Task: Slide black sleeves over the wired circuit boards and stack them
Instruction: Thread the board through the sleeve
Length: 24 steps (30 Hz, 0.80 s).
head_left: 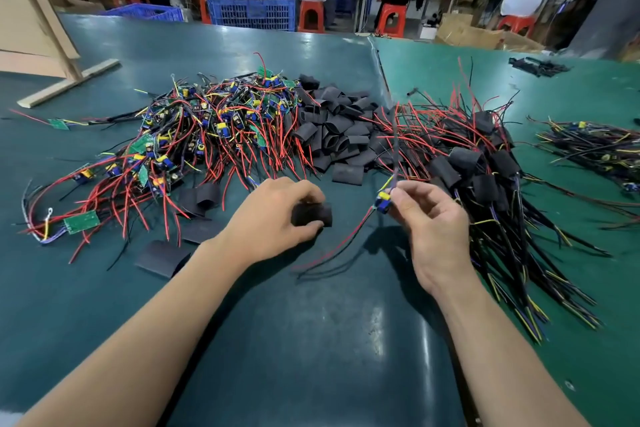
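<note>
My left hand [273, 215] grips a black sleeve [317, 213] just above the green table. To its right, my right hand [429, 218] pinches a wired circuit board [383, 202] with a blue and yellow part; its red and black wires trail down to the left. A gap separates the sleeve from the board. A heap of bare wired boards [194, 135] lies at the left. Loose black sleeves [339, 128] are piled in the middle. Sleeved boards [485, 177] are stacked at the right.
Several flat sleeves [159, 258] lie on the table [311, 340] near my left forearm. Another bundle of wired parts [595, 149] sits at the far right. A wooden stand [65, 80] is at the back left. People sit on red stools beyond the table, beside blue crates [252, 7].
</note>
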Available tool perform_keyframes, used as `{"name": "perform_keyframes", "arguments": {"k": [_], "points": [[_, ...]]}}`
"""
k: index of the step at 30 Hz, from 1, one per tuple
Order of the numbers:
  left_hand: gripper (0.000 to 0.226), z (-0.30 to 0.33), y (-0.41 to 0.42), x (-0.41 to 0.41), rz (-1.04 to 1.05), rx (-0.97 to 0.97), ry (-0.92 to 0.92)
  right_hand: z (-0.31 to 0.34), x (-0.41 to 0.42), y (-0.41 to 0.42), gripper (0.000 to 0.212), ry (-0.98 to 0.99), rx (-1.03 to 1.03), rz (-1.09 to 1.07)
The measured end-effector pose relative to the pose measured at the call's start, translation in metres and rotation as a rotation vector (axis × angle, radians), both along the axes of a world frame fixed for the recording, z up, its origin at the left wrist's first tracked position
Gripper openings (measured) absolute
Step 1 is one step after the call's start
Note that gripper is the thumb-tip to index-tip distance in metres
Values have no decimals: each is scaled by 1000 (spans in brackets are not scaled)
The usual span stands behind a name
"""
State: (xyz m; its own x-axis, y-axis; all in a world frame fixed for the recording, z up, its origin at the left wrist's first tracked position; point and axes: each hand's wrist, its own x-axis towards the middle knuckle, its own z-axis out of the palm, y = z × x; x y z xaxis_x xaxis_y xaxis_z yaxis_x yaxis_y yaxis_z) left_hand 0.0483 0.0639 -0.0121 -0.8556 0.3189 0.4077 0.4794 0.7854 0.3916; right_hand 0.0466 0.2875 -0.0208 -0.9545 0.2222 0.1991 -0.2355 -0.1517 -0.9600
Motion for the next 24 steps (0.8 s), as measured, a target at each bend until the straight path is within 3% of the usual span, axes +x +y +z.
{"name": "perform_keyframes", "arguments": {"k": [3, 6, 8, 13, 16, 20, 24], "points": [[27, -6, -3, 9, 45, 191, 8, -5, 3, -5, 21, -116, 260, 109], [28, -9, -3, 11, 98, 320, 28, -5, 2, -6, 17, -183, 390, 100], [28, -11, -3, 10, 111, 346, 35, -5, 3, -10, 10, -167, 475, 82], [28, -13, -2, 10, 132, 379, 35, -9, 4, -19, 23, -127, 819, 63], [31, -12, -4, 10, 140, 419, 24, -5, 4, -10, 12, -132, 706, 123], [38, -9, -4, 11, 112, 481, 38, -2, 9, -7, 11, 8, 545, 68], [43, -9, -4, 13, 27, 477, 47, 9, 9, -3, 4, 133, 190, -47]]}}
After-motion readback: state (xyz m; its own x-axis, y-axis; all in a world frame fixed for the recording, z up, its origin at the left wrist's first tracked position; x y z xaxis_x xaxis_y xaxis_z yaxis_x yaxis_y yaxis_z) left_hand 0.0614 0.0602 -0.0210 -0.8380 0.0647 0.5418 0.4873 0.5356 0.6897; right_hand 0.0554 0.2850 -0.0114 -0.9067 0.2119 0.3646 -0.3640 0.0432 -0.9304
